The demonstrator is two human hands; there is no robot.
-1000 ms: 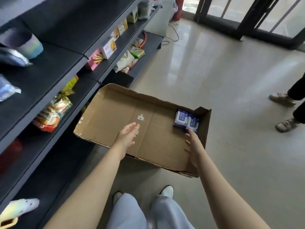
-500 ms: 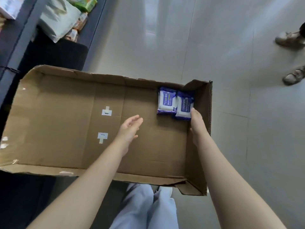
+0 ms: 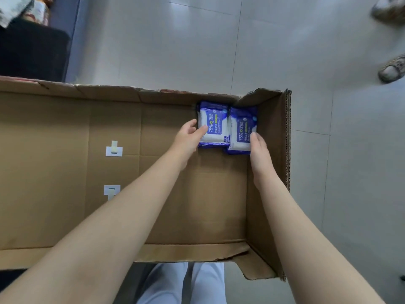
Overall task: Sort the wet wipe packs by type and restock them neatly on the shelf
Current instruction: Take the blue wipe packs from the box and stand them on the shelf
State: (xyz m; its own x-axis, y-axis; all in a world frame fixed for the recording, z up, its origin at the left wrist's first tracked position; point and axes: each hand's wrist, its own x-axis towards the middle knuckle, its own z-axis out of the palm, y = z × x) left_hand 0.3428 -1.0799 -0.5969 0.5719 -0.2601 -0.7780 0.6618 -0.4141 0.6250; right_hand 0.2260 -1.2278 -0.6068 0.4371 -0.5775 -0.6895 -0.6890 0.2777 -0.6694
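Two blue-and-white wet wipe packs lie side by side in the far right corner of a large, shallow cardboard box [image 3: 285,150], each seemingly on top of another pack. My left hand [image 3: 187,139] touches the left pack [image 3: 215,126], thumb on its top face and fingers along its left edge. My right hand [image 3: 259,152] rests its fingertips on the near right corner of the right pack [image 3: 243,121]. Neither pack is lifted.
The rest of the box floor shows bare cardboard with two white stickers [image 3: 114,149]. The dark bottom shelf [image 3: 32,51] with some packets is at the upper left. Another person's shoes [image 3: 392,70] stand on the tiled floor at the upper right.
My head tipped down over the box and the shelves left the view. Both hands moved forward to the far right corner and now touch the two packs.
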